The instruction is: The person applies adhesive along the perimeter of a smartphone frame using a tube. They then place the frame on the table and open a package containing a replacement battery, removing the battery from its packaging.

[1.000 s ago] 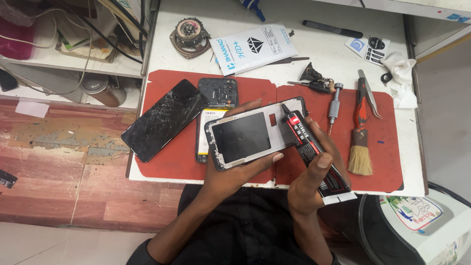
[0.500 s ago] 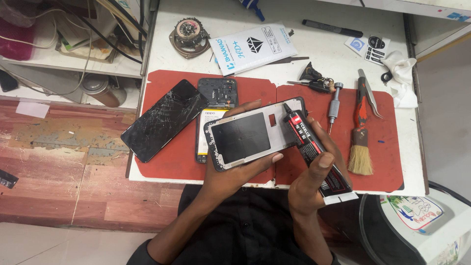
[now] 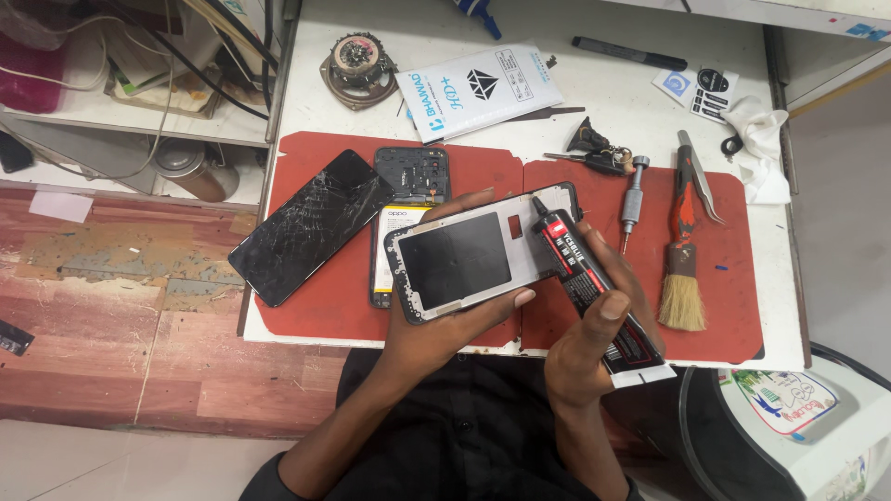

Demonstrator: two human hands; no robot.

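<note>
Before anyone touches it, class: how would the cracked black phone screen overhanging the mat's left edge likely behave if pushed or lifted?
The cracked screen is probably fragile: cracks web across its glass, so it may shed splinters. It looks thin and flat, so likely light and apt to flex. Its lower corner overhangs the red mat and table edge, so a push could tip it off.

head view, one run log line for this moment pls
left hand: holds phone frame | right hand: holds glue tube, nozzle at frame edge | cracked screen: on red mat

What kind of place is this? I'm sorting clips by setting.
Most likely a phone repair bench. The left hand holds a phone frame, the right hand a glue tube; a cracked screen, screwdriver and brush lie alongside.
</note>
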